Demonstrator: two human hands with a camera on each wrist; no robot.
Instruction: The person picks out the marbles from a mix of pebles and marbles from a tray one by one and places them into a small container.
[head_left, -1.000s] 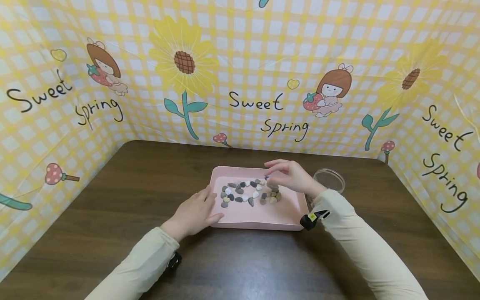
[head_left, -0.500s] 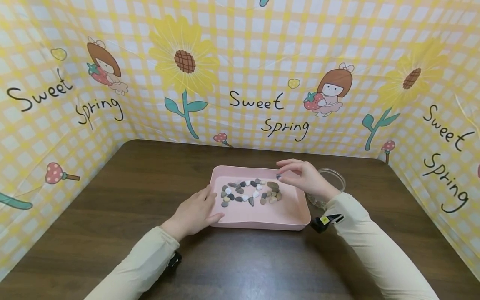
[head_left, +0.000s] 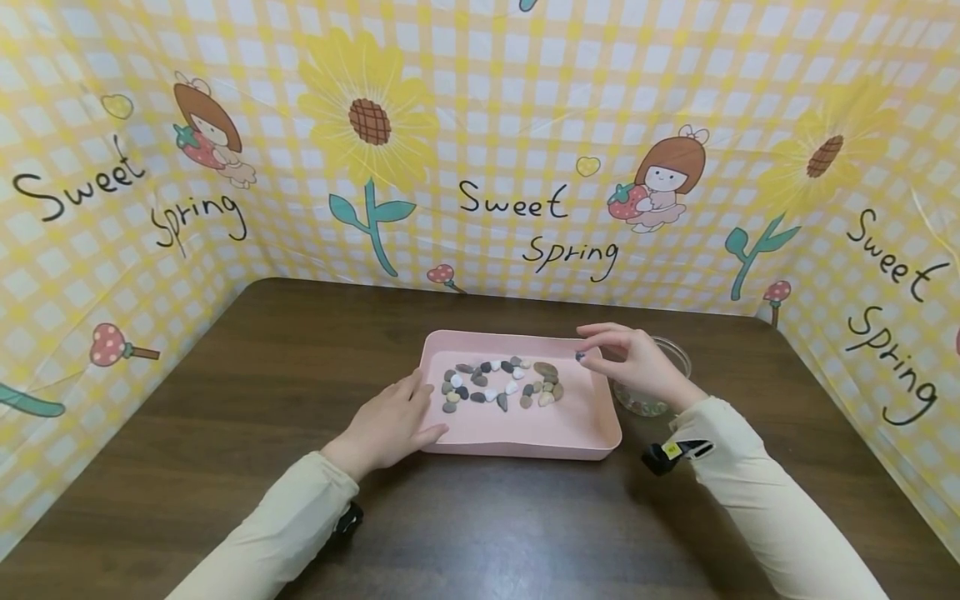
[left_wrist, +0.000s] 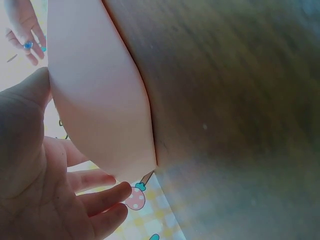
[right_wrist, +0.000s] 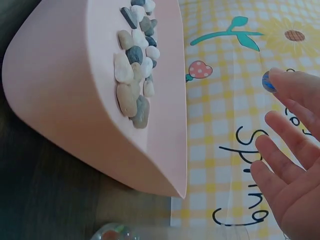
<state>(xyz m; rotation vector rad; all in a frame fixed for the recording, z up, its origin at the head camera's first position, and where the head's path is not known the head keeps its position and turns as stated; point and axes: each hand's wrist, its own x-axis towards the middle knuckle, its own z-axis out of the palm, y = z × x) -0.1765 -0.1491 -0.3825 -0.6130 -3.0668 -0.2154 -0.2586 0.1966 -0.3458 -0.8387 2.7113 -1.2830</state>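
A blue glass marble [head_left: 581, 356] is pinched between thumb and index finger of my right hand [head_left: 626, 360], over the tray's back right corner. In the right wrist view the marble [right_wrist: 268, 81] shows blue and round, the other fingers spread. My left hand [head_left: 386, 423] rests against the left end of the pink tray [head_left: 517, 437], fingers stretched along its outside and thumb at the rim. Inside the tray, grey, white and tan pebbles [head_left: 491, 397] lie in shaped rows, with a cluster of pebbles [right_wrist: 131, 87] at the right.
Right of the tray stands a clear glass jar [head_left: 651, 408] with small coloured pieces in it, partly behind my right hand. A dark wooden table [head_left: 480, 525] carries everything. A yellow checked cloth [head_left: 510, 125] hangs behind and at both sides.
My right hand has moved rightward with the marble, from above the pebbles to the tray's right side, uncovering the pebble cluster there. My left hand has stayed in place.
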